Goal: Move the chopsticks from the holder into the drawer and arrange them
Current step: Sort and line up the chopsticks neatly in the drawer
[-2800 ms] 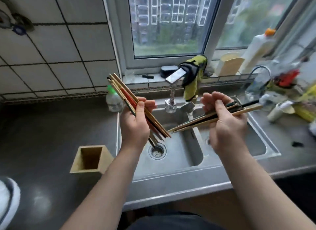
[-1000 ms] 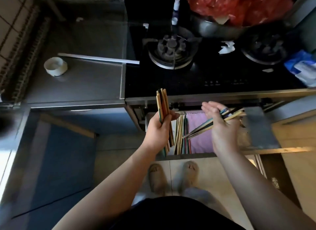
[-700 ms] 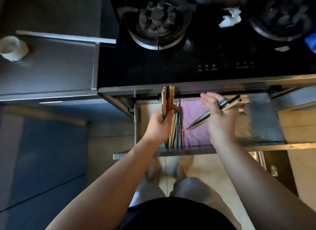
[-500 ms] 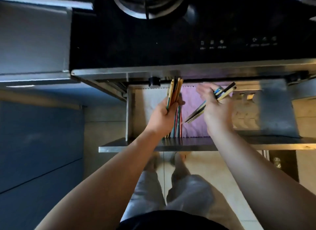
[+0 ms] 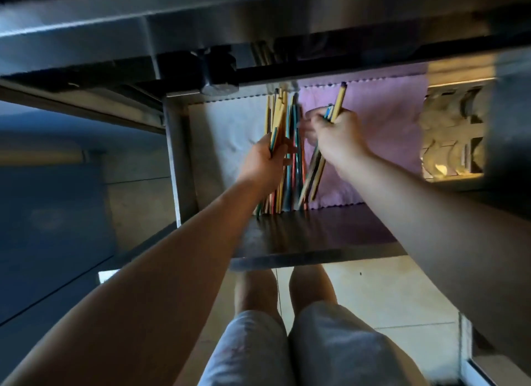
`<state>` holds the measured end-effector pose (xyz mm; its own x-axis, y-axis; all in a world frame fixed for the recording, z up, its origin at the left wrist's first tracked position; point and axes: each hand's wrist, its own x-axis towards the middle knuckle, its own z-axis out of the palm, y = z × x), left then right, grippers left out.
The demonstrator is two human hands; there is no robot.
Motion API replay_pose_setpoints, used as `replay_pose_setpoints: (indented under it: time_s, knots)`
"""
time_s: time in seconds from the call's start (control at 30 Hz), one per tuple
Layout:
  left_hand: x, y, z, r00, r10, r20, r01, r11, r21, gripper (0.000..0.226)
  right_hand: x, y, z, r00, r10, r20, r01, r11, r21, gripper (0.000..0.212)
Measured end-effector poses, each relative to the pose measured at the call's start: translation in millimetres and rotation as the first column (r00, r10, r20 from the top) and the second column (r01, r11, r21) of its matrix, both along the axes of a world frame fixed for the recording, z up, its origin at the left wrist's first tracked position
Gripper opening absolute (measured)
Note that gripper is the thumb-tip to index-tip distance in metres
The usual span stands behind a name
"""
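The drawer (image 5: pixel 287 242) under the stove is pulled out, lined with a white cloth (image 5: pixel 230 133) and a purple cloth (image 5: pixel 382 127). Several coloured chopsticks (image 5: pixel 296 184) lie lengthwise in its middle. My left hand (image 5: pixel 264 159) is down inside the drawer, closed around a bundle of yellowish chopsticks (image 5: pixel 277 118) that points to the drawer's back. My right hand (image 5: pixel 336 133) is beside it over the purple cloth, gripping a smaller bundle (image 5: pixel 339 101) whose lower ends (image 5: pixel 313 179) slant toward the drawer front. The holder is out of sight.
The steel counter edge and stove front (image 5: pixel 230 26) overhang the drawer's back. A rack of pale dishes or spoons (image 5: pixel 448 133) fills the drawer's right section. Blue cabinet fronts (image 5: pixel 51 219) stand at the left. My legs (image 5: pixel 287 328) and the tiled floor are below.
My view has dropped closer to the drawer. Both hands have lowered into it with their bundles, and the right bundle has swung from crosswise to nearly lengthwise.
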<state>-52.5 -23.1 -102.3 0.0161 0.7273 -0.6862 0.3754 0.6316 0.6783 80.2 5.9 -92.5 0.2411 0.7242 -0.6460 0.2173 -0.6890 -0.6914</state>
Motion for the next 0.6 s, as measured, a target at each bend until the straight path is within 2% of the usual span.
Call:
replay_pose_setpoints:
  time_s: [0.17, 0.23, 0.37, 0.47, 0.6]
  knots:
    - [-13, 17, -35, 0.999, -0.047, -0.027, 0.046, 0.998, -0.037, 0.009, -7, 12, -45, 0.974, 0.188, 0.127, -0.167, 0.973, -0.161, 0.021]
    - [-17, 22, -48, 0.985, -0.13, -0.116, 0.127, 0.991, -0.038, 0.005, -7, 14, -58, 0.956, 0.251, 0.152, -0.222, 0.957, -0.184, 0.019]
    - [-24, 24, -58, 0.938, -0.197, -0.287, 0.185, 0.98, -0.066, 0.004, 0, 12, -82, 0.911, 0.339, 0.235, -0.289, 0.931, -0.225, 0.038]
    - [-34, 16, -61, 0.94, -0.161, -0.301, 0.146, 0.987, -0.072, 0.012, 12, 4, -84, 0.885, 0.358, 0.298, -0.289, 0.924, -0.252, 0.026]
    - [-49, 3, -66, 0.915, -0.107, -0.39, 0.091, 0.994, -0.059, 0.036, 27, -8, -86, 0.856, 0.373, 0.358, -0.302, 0.923, -0.24, 0.016]
